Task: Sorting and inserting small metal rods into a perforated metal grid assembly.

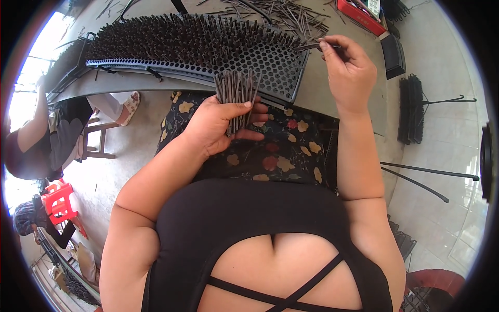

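My left hand (208, 122) is closed round a bundle of thin dark brown sticks (236, 88) held upright, its thumb across the front. The bundle stands just before the near edge of a black perforated rack (278, 73). Dark sticks (166, 41) stand packed in the rack's holes over its left and far parts; bare holes show at the right. Beside the rack's far right corner, my right hand (353, 73) pinches a few dark sticks (311, 47) between thumb and fingers. Their exact number cannot be made out.
Loose sticks (299, 18) lie scattered on the table behind the rack. A red box (361, 18) sits at the far right, with a black rack (410, 109) below it. At left are another person (57, 135), a wooden stool (101, 140) and a red plastic stool (60, 203).
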{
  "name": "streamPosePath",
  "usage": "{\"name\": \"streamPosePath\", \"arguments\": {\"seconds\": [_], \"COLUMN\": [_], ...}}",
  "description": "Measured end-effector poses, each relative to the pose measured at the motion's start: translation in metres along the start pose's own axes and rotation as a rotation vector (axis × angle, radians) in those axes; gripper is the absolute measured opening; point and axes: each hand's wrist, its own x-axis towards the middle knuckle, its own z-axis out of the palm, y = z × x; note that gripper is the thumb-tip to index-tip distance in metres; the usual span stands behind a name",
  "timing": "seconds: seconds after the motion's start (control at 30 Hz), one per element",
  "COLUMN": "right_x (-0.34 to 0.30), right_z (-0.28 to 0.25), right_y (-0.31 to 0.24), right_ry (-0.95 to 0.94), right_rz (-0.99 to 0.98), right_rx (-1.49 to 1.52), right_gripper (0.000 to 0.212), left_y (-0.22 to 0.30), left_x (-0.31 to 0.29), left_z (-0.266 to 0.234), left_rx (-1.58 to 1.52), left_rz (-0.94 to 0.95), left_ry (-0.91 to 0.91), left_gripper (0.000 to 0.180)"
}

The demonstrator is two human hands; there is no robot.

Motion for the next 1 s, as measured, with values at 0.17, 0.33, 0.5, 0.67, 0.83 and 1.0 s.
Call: {"name": "streamPosePath", "arguments": {"seconds": [0.17,0.33,0.5,0.67,0.83,1.0], "right_x": [0.018,0.03,0.035,0.03,0.026,0.025], "right_z": [-0.001,0.005,0.006,0.006,0.007,0.004], "right_y": [-0.01,-0.006,-0.003,-0.003,-0.008,-0.002], "right_ry": [-0.078,-0.341,-0.341,-0.453,-0.347,-0.292], "right_rz": [-0.134,-0.088,-0.212,-0.269,-0.133,-0.228], "right_rx": [-0.168,-0.267,-0.291,-0.229,-0.177,-0.202], "right_gripper": [0.013,0.018,0.02,0.019,0.016,0.016], "left_y": [0.002,0.002,-0.002,-0.003,-0.003,-0.004], "left_x": [-0.001,-0.001,0.0,0.001,0.003,0.004], "left_z": [-0.002,-0.004,-0.004,-0.004,-0.006,-0.007], "left_rx": [-0.059,0.083,0.141,0.183,0.217,0.214], "left_rz": [-0.033,-0.034,-0.01,0.003,0.029,0.027], "left_ry": [-0.036,0.043,0.088,0.113,0.112,0.114], "left_gripper": [0.026,0.022,0.018,0.015,0.014,0.013]}}
